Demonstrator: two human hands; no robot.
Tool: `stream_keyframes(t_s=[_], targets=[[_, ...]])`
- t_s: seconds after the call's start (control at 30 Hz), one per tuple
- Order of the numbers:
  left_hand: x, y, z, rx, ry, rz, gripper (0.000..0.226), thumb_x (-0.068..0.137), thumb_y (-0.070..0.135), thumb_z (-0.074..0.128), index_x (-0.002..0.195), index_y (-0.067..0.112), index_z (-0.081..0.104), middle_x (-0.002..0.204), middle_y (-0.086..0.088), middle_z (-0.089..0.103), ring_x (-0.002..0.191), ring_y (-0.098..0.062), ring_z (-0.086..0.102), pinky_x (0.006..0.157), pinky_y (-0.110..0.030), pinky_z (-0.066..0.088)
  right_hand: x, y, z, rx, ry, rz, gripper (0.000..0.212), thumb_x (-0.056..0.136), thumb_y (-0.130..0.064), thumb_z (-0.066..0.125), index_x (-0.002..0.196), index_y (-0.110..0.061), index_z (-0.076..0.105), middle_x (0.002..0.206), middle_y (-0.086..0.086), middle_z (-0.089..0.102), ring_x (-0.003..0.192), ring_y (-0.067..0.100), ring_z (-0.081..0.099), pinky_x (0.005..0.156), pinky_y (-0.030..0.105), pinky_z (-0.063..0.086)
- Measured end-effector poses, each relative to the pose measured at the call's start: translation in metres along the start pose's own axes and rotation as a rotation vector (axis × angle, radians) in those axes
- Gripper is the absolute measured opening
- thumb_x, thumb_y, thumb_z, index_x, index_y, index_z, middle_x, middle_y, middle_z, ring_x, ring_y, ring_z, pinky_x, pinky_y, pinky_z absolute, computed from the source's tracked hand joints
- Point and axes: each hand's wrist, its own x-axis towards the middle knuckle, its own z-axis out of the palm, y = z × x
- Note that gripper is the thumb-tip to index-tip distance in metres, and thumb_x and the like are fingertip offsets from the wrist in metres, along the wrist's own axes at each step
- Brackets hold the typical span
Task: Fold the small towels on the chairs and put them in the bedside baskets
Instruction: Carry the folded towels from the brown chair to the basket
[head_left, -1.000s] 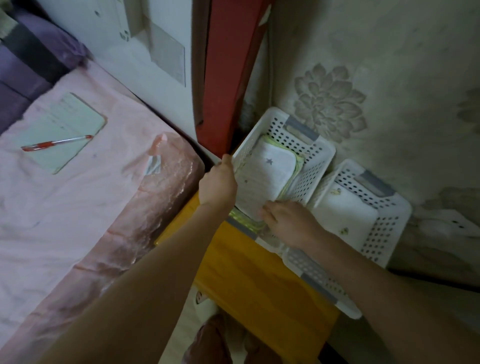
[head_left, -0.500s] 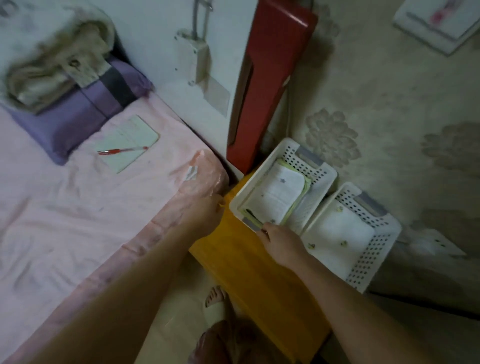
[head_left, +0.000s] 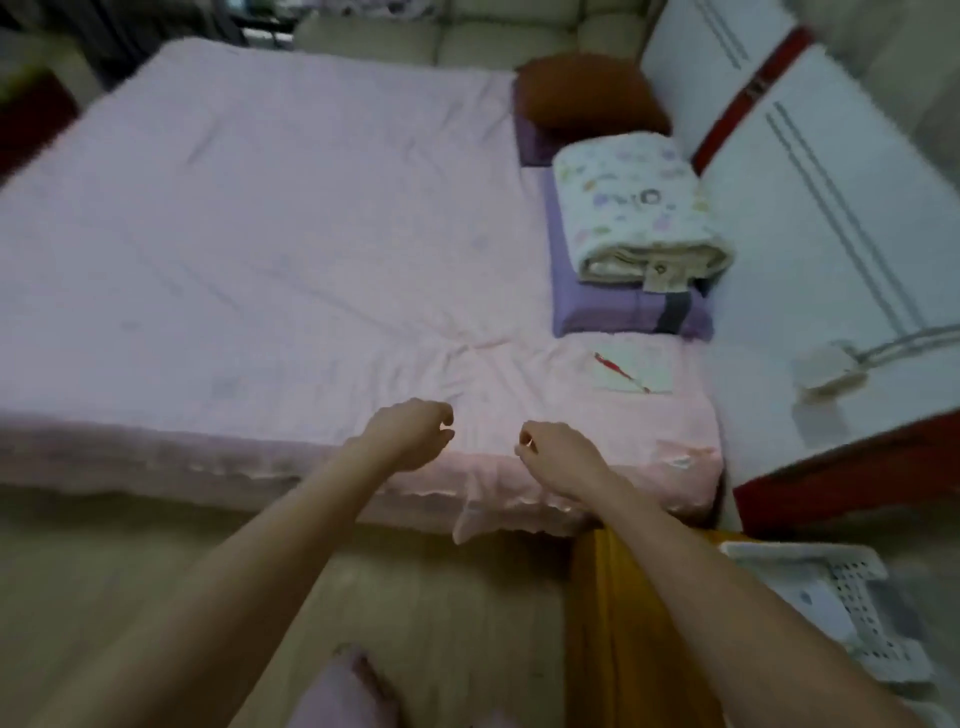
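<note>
I see the pink bed (head_left: 270, 249) filling most of the view, and my left hand (head_left: 410, 436) and right hand (head_left: 558, 457) hover side by side over its near edge, fingers loosely curled, holding nothing. A white basket (head_left: 852, 613) sits low right beside the yellow table (head_left: 597, 623), its long axis blurred.

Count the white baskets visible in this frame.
1. A white basket sits at the lower right, beside the yellow stand next to the bed. It runs off toward the frame edge, so another may lie out of view.
</note>
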Motion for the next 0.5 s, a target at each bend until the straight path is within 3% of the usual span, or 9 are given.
stream_keyframes(t_s=[0.17, 0.33, 0.43, 0.5], targets=[[-0.102, -0.187, -0.038, -0.114, 0.086, -0.347, 0.034, 0.1, 0.038, 0.041, 0.129, 0.024, 0.053, 0.128, 0.0, 0.059, 0.114, -0.024, 0.056, 0.092, -0.035, 0.046, 0.076, -0.21, 0.012, -0.151, -0.106, -0.361, 0.026, 0.1, -0.028, 0.042, 0.107, -0.01, 0.059, 0.106, 0.008, 0.065, 0.092, 0.026, 0.059, 0.071, 0.034, 0.044], [-0.236, -0.368, -0.067, -0.178, 0.192, -0.654, 0.023, 0.097, 0.032, 0.043, 0.107, 0.018, 0.058, 0.112, -0.004, 0.065, 0.096, -0.027, 0.062, 0.074, -0.036, 0.049, 0.127, -0.451, 0.041, -0.268, -0.149, -0.651, 0.029, 0.1, -0.031, 0.043, 0.111, -0.011, 0.059, 0.112, 0.008, 0.064, 0.099, 0.026, 0.058, 0.076, 0.034, 0.046], [-0.313, -0.453, -0.085, -0.25, 0.256, -0.817, 0.025, 0.096, 0.034, 0.046, 0.111, 0.019, 0.06, 0.117, -0.006, 0.064, 0.102, -0.027, 0.061, 0.081, -0.037, 0.05, 0.131, -0.586, 0.056, -0.286, -0.169, -0.814, 0.029, 0.099, -0.032, 0.044, 0.112, -0.011, 0.06, 0.111, 0.007, 0.064, 0.099, 0.026, 0.059, 0.081, 0.037, 0.05], [-0.354, -0.5, -0.091, -0.274, 0.257, -0.908, 0.03, 0.099, 0.032, 0.045, 0.12, 0.015, 0.059, 0.12, -0.005, 0.062, 0.106, -0.025, 0.059, 0.078, -0.031, 0.046, 0.129, -0.662, 0.067, -0.302, -0.196, -0.914, 0.03, 0.099, -0.034, 0.044, 0.111, -0.012, 0.061, 0.108, 0.006, 0.065, 0.097, 0.026, 0.06, 0.082, 0.037, 0.05]])
